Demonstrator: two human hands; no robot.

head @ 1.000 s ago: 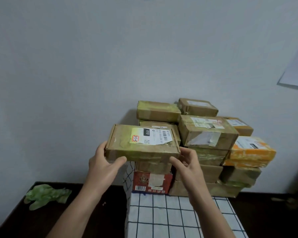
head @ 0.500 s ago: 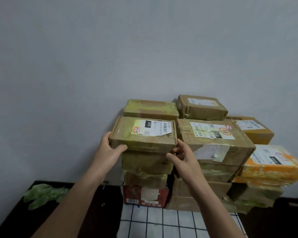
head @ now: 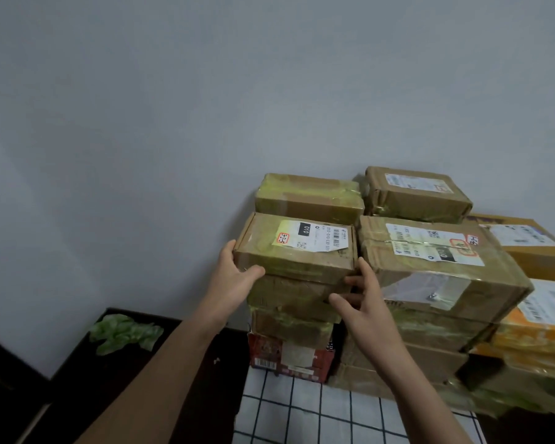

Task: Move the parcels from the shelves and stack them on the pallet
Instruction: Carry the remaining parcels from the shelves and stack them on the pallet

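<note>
A flat brown parcel (head: 297,251) with a white label and yellow-green tape lies on top of the left column of the parcel stack (head: 430,283), against the grey wall. My left hand (head: 234,277) grips its left end, thumb on the front face. My right hand (head: 362,299) holds its right end, with the fingers at the lower right corner, in the gap beside a bigger taped box (head: 439,261). The thumb points out below the parcel's front edge. The stack stands on a white cloth with a dark grid (head: 302,411).
Behind the parcel sit two more top boxes (head: 308,198) (head: 417,193). An orange-and-white parcel (head: 539,322) is at the right edge, a red box (head: 289,357) at the column's base. A crumpled green thing (head: 122,331) lies on the dark surface at the left.
Both hands carried the labelled parcel forward and set it on the left column. The camera moved closer, so the stack looks larger and sits further right.
</note>
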